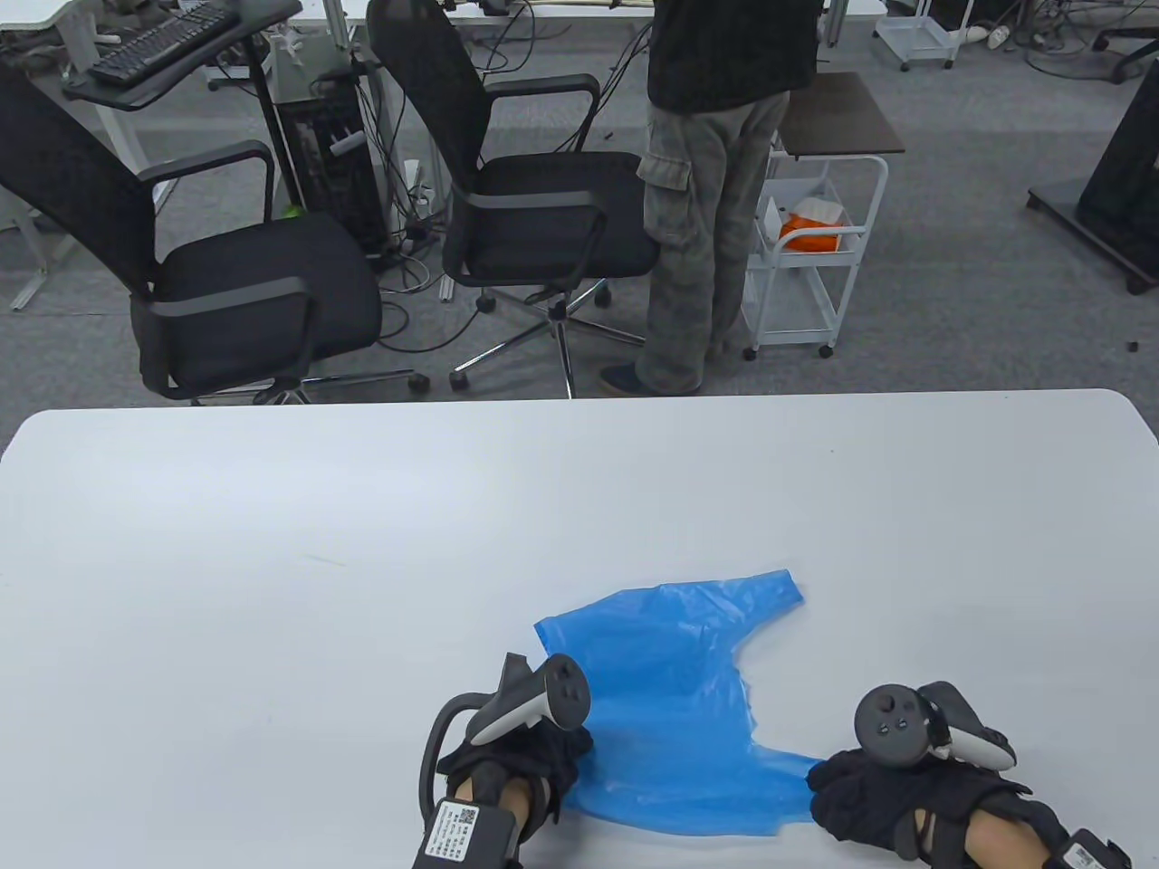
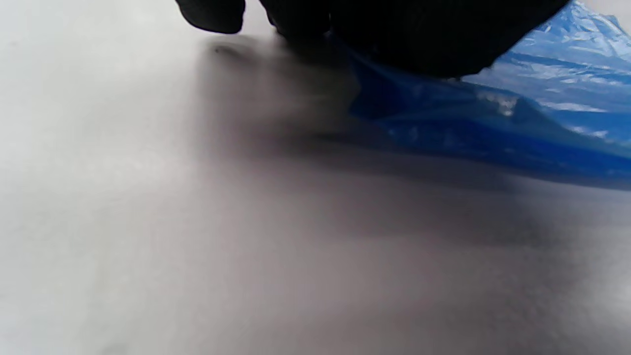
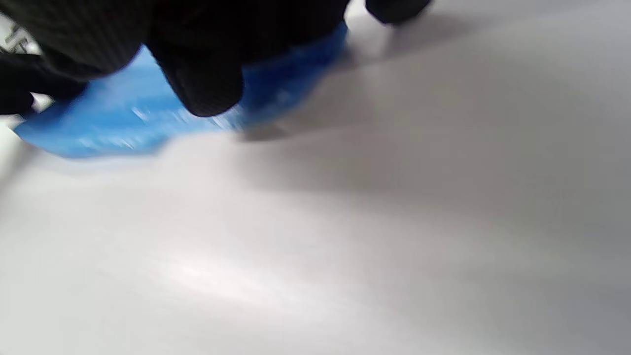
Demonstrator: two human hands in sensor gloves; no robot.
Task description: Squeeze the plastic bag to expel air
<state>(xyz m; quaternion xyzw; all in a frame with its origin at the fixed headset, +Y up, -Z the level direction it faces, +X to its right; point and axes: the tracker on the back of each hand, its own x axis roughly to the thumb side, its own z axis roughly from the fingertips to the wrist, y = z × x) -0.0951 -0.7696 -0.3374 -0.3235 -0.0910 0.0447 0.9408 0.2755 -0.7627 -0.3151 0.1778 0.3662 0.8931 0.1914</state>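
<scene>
One blue bag, two gloved hands, one white table. Beyond the table's far edge: two black chairs, one standing person, one white cart.

Bag lying flat on the table, spread between the two hands and reaching away from them toward the far side. Thin, crinkled, glossy plastic, translucent blue, irregular in outline, with a handle loop pointing away at the far right and another strip running toward the right hand.

Left hand resting on the bag's near left corner, black fabric glove, grey tracker strapped on its back. From the left wrist view, dark fingers pressed down onto the bag, plastic creased just beside them; one fingertip off the bag on the bare table.

Right hand resting on the bag's near right end, same black glove and grey tracker. From the right wrist view, blurred: fingers curled down onto the blue plastic, one fingertip touching bare table beside it.

Grip: both hands bearing down on the bag, fingers bent; whether any plastic is pinched between fingers cannot be told.

Table smooth, matte white, rounded corners.
</scene>
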